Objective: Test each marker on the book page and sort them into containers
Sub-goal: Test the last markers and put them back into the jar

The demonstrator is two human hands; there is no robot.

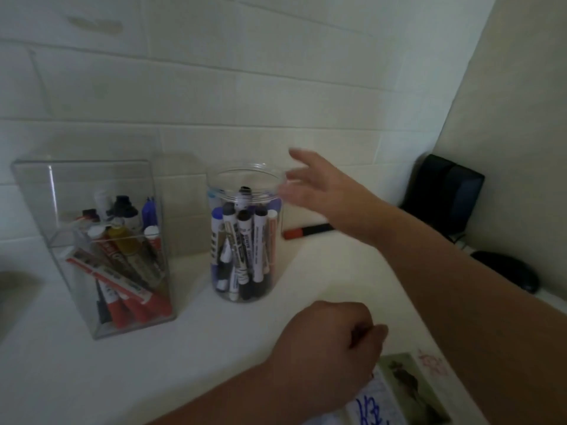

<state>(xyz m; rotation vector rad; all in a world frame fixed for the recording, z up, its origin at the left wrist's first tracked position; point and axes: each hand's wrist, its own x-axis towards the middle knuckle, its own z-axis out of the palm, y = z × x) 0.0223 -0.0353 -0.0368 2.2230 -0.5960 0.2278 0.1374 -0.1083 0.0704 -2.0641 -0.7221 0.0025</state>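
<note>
Right hand (322, 191) is hovering, fingers spread, round clear plastic jar (245, 172) just left of it; left hand (331, 342) is curling, contents unclear.

Bare forearms are shown to the frame's edge: behind the left hand (331, 342) at six o'clock, behind the right hand (325, 191) at four o'clock

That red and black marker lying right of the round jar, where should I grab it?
Pinch the marker across its barrel's middle, from above, with the right hand. It lies flat on the table, left to right, so thumb takes the near side, fingers the far. Its red end sits close to the round jar, so avoid that end.
</note>
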